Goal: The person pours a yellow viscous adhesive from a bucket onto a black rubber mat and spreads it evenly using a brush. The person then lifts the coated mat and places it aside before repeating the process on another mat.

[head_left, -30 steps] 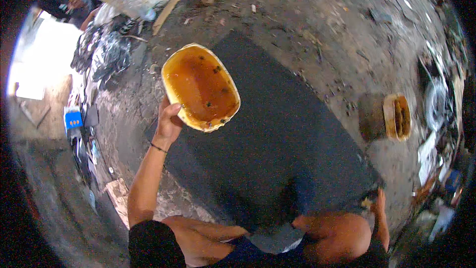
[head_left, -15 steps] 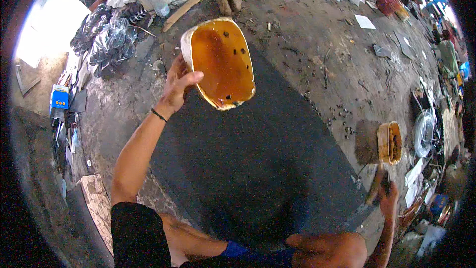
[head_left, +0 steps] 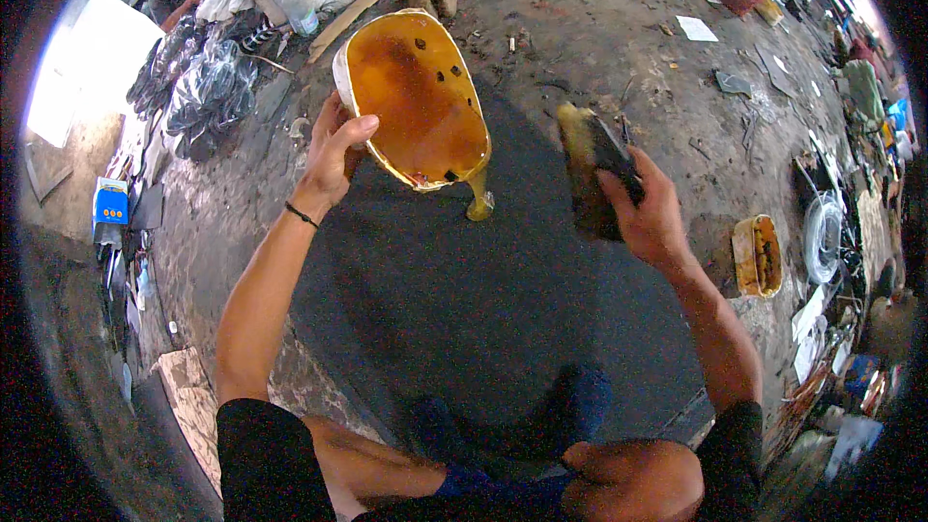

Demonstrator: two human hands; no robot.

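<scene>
Tipping a white oval tub (head_left: 416,101) toward the ground, the left hand (head_left: 333,150) has its fingers clamped on the tub's rim, thumb over the edge. The tub's inside is coated in thick amber glue, and a strand of it (head_left: 478,201) runs off the lower lip down onto the dark sheet (head_left: 483,309) spread over the floor. The right hand (head_left: 652,217) is raised just beside the tub, fingers closed around a dark, glue-caked brush (head_left: 592,169) held upright. Farther right, on the dirty concrete floor (head_left: 619,48), a small yellow-stained container (head_left: 756,256) sits well apart from both hands. Black plastic bags (head_left: 198,87) lie at upper left.
</scene>
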